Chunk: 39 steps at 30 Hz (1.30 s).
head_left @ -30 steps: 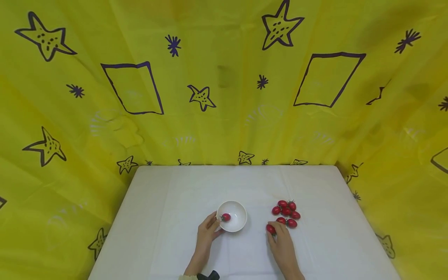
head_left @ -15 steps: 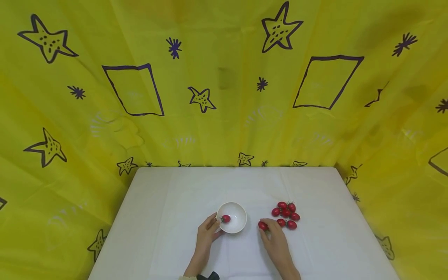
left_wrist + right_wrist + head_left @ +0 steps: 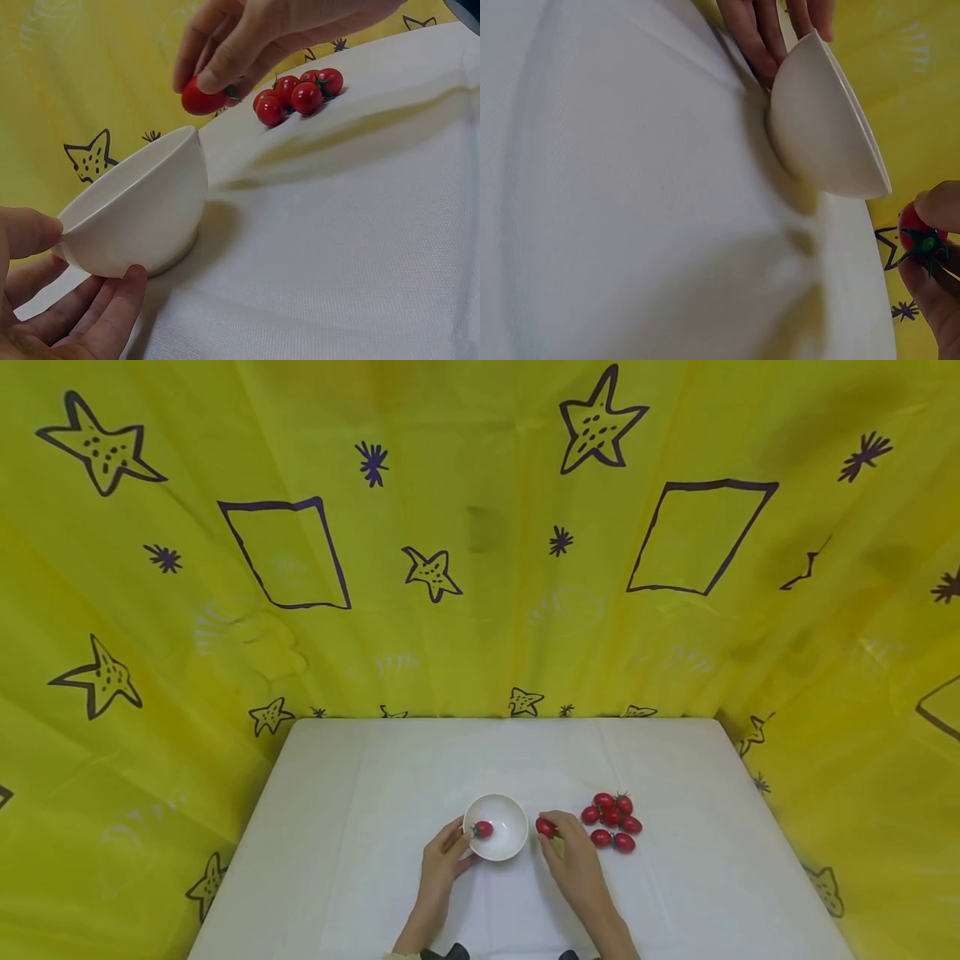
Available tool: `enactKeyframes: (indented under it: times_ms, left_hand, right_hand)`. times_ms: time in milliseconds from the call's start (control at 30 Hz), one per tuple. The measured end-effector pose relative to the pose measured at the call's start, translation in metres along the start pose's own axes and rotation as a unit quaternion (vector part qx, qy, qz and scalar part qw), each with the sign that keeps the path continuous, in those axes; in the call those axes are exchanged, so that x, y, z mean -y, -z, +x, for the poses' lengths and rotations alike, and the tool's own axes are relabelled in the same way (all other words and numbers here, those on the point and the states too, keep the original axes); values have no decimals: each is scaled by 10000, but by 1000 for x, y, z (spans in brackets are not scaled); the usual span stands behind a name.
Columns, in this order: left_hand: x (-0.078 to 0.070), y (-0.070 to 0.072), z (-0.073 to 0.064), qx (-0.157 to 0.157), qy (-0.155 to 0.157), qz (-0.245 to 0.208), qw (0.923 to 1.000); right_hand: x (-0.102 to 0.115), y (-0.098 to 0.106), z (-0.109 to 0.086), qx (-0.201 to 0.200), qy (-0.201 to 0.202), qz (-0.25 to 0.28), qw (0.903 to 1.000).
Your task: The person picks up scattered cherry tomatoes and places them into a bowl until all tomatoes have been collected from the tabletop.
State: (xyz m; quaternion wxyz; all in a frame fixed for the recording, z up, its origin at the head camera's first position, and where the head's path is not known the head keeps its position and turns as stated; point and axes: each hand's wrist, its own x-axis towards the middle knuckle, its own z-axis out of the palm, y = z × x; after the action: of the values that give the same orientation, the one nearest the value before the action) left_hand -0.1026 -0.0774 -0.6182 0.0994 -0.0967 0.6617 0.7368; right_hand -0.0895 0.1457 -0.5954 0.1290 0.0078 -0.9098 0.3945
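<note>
A white bowl (image 3: 507,828) stands on the table, with one cherry tomato (image 3: 483,830) inside it near the left wall. My left hand (image 3: 442,860) grips the bowl's left side, thumb at the rim and fingers against the lower wall, as the left wrist view shows on the bowl (image 3: 150,210). Just right of the bowl, my right hand (image 3: 576,860) pinches a second cherry tomato (image 3: 545,827) between thumb and fingers. In the right wrist view this tomato (image 3: 913,225) shows its green calyx, held off the table and apart from the rim.
Several more cherry tomatoes (image 3: 611,817) lie grouped on the white-covered table (image 3: 405,760), right of my right hand. A yellow curtain (image 3: 480,635) with drawn stars hangs behind the table and along both sides.
My right hand has carried its cherry tomato left and up from beside the group to near the bowl's right rim. The left hand and bowl have stayed in place.
</note>
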Motion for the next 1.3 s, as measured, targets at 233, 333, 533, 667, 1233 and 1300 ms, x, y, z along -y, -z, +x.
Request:
enactKeyframes:
  times_ms: [233,333,533,667,1233,1300]
  left_hand:
    - [-2,-1,-1,-13,-13,55,10000]
    - [-2,-2,-1,-49,-14,87,9999]
    - [-2,-2,-1,-60,-47,117,9999]
    - [-1,-3,-1,-110,-42,154,9998]
    - [2,-1,-1,-30,-114,-116,9999]
    - [3,-1,-1,-15,-96,-143,9999]
  right_hand:
    - [13,-6,5,63,377,298,9988]
    - [17,-11,6,26,578,320,9978]
    - [22,-20,6,-22,950,405,9947]
    - [26,-25,6,87,994,371,9943]
    - [40,-37,8,295,1116,-519,9920]
    - [43,-38,9,312,1092,-673,9912]
